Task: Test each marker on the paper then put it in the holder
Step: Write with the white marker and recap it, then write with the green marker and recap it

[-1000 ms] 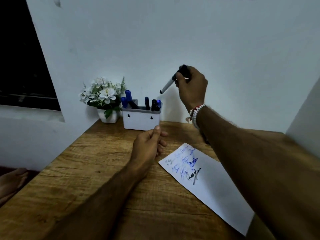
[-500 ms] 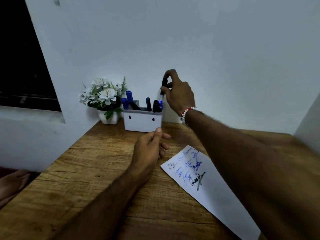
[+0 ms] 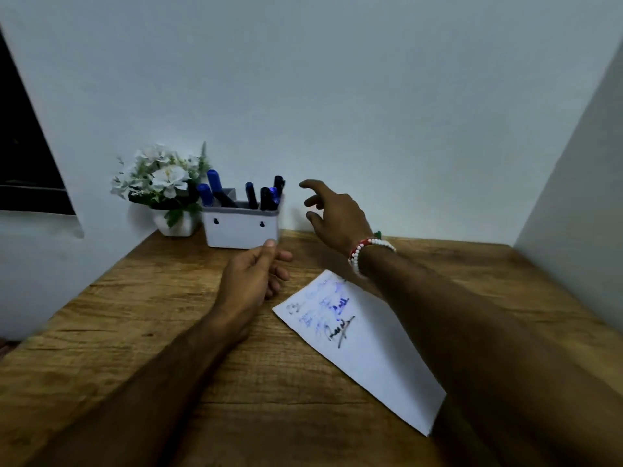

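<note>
six or so markers [image 3: 251, 195] stand in the holder [image 3: 241, 229], left of centre in the frame, caps up, some blue and some black; the rightmost black one [image 3: 278, 184] leans at the holder's right end. the right hand [image 3: 337, 215] hovers just right of the holder, fingers spread and curled loosely, holding nothing and touching nothing. the left hand [image 3: 254, 278] rests on the surface [image 3: 141, 315] just in front of the holder, fingers half curled with the thumb up near the holder's lower right corner; i cannot tell whether it holds anything, nor whether the thumb touches the holder. the paper [image 3: 367, 345] lies lower right of centre, its upper end covered with blue and black scribbles, partly under the right forearm. no loose marker shows on the surface, so the task looks finished or nearly so.

as for handling, a marker is light, stiff and smooth-barrelled, so a pinch of thumb and two fingers on the mid barrel should hold it; gripping by the cap alone risks pulling the cap off. the holder looks light too, and crowded, so a marker pushed in at an angle could tip it or jostle its neighbours. a flower pot [image 3: 175, 224] stands just left of the holder.
</note>
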